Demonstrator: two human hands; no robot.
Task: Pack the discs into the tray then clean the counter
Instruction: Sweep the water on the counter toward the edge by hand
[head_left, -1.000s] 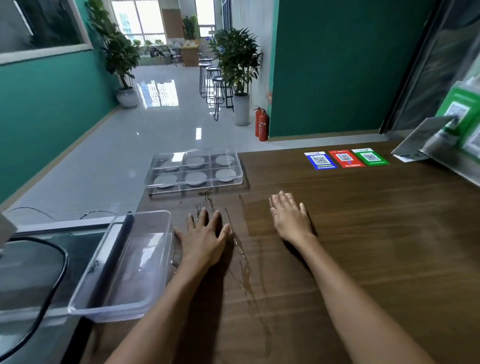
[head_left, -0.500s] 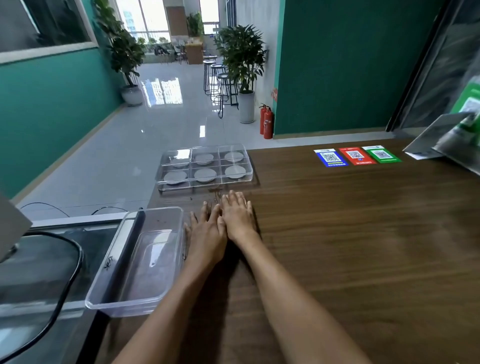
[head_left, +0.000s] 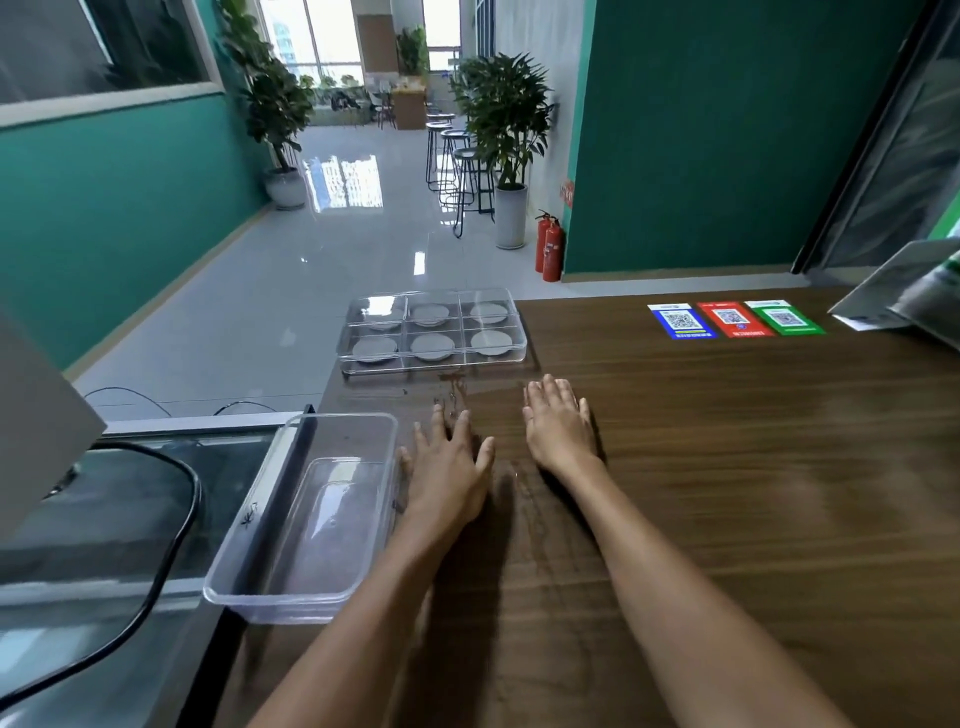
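Open counter (head_left: 727, 467) to the right; tray (head_left: 434, 358) ahead, clear bin (head_left: 311, 519) hard left.

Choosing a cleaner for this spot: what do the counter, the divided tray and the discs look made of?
Counter: dark wood or wood-look laminate, grain lines, slight sheen. Divided tray: clear glossy plastic, see-through with glare. Discs: matte grey, material unclear.

I see a dark wooden counter (head_left: 727, 467). On it lie a clear six-compartment tray (head_left: 434, 332) at the far left corner, a clear empty bin (head_left: 306, 519) overhanging the left edge, three QR-code cards (head_left: 735, 318), and my left hand (head_left: 449, 467) and right hand (head_left: 558, 423), both flat.
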